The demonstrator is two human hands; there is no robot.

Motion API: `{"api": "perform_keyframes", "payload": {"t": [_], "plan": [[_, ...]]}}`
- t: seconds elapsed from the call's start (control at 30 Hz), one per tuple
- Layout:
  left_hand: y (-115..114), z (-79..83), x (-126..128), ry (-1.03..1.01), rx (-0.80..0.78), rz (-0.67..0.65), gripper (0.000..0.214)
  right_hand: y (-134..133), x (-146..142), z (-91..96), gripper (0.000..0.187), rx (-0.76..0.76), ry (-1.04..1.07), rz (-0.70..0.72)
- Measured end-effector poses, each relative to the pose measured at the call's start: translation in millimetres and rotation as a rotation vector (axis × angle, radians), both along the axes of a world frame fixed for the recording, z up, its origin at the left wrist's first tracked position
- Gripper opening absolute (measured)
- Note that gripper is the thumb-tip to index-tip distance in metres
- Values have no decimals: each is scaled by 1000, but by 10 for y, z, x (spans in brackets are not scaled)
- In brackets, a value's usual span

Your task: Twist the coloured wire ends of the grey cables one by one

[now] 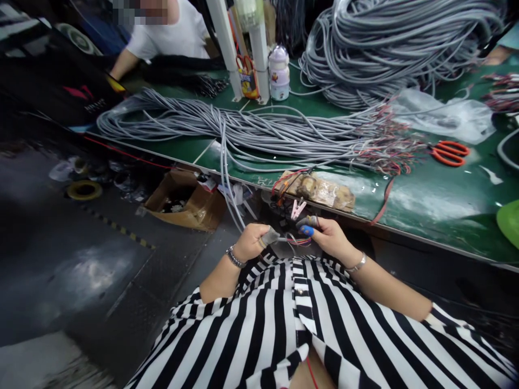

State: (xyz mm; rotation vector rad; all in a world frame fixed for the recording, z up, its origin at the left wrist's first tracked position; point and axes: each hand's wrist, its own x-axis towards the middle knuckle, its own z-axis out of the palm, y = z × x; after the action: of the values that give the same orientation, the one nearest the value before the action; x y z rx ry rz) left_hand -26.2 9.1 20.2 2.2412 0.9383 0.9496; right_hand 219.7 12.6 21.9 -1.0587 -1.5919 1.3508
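Left hand (pixel 253 242), right hand (pixel 331 237) — coloured wires (pixel 298 241)

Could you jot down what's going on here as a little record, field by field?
Left hand: closed on a grey cable, grey cover on the thumb
Right hand: pinches the coloured wires at the cable's end, blue fingertip cover
Bench: green, heaped with grey cable bundles
Also there: orange scissors on the bench, cardboard box on the floor
Other person: white shirt, far side of bench
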Motion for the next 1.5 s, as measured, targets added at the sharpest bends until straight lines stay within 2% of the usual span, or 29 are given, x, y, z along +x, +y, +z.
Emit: {"api": "perform_keyframes", "payload": {"t": [0.1,0.17,0.23,0.3,0.37,0.43,0.57,0.67,0.73,0.83,0.93,1.07,1.23,1.43,1.5], "plan": [[-6,-17,23,71,9,-42,53,14,-37,47,33,-85,-9,239],[-2,-27,32,110,13,-63,53,18,-67,84,33,-98,-16,348],[9,-34,31,150,16,-69,54,19,-93,112,31,-53,-31,392],[20,-32,27,195,12,-56,55,15,-110,121,28,12,-68,376],[15,-15,38,205,17,-31,53,5,-119,102,25,37,-79,309],[-18,14,79,191,62,14,45,-14,-124,56,27,-18,-19,198],[-162,31,232,279,328,195,28,-97,-164,-74,36,-284,204,-19],[-240,-22,310,266,453,268,21,-162,-229,-132,40,-462,336,-75],[-239,-56,301,179,404,226,20,-163,-258,-129,39,-501,387,-133],[-186,-57,211,19,218,98,18,-75,-226,-82,36,-457,412,-329],[-140,-9,108,-111,84,90,15,47,-126,-57,35,-431,467,-455],[-107,42,79,-221,7,192,14,115,-72,-133,39,-419,489,-360],[-37,44,179,-315,-25,237,15,189,-179,-190,53,-459,433,-177],[71,-17,269,-323,-64,228,19,357,-282,-130,45,-559,505,-13],[96,-45,275,-320,-76,229,20,383,-308,-138,43,-592,554,4]]}}
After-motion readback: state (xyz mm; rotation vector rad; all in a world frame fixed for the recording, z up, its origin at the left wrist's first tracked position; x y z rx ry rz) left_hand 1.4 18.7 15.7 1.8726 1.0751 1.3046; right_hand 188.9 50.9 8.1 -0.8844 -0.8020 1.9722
